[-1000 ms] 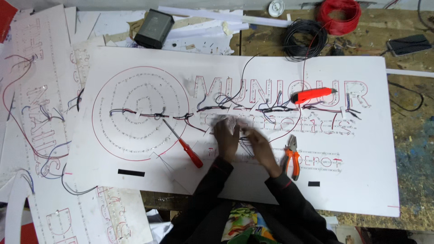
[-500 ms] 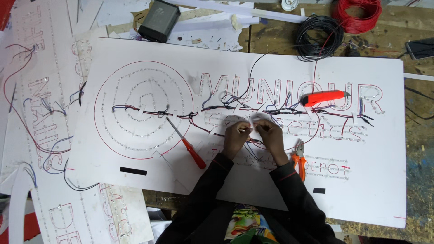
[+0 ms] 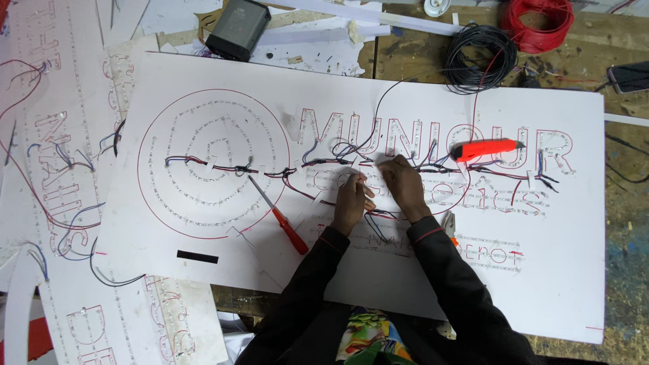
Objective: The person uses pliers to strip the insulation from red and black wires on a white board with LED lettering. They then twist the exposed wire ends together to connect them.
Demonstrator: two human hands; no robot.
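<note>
A large white sign board (image 3: 514, 284) lies flat, with rows of small lights set in outlined letters and rings. Red, black and blue wires (image 3: 270, 172) run across its middle. My left hand (image 3: 350, 199) and my right hand (image 3: 403, 184) rest side by side on the wiring at the board's centre, fingers curled onto the thin wires. I cannot tell exactly which strand each pinches. A red-handled screwdriver (image 3: 278, 217) lies just left of my left hand. An orange tool (image 3: 488, 149) sits on the letters to the right.
Orange-handled pliers (image 3: 450, 227) peek out beside my right sleeve. A black wire coil (image 3: 481, 57) and a red wire coil (image 3: 538, 21) lie at the back, with a dark box (image 3: 238, 27) and a phone (image 3: 630, 76). More white lettered boards (image 3: 54, 169) overlap at the left.
My hands moved up the board from its lower middle onto the wire run, first bunched together, now spread slightly apart. The view shifted so the board sits lower and more to the right.
</note>
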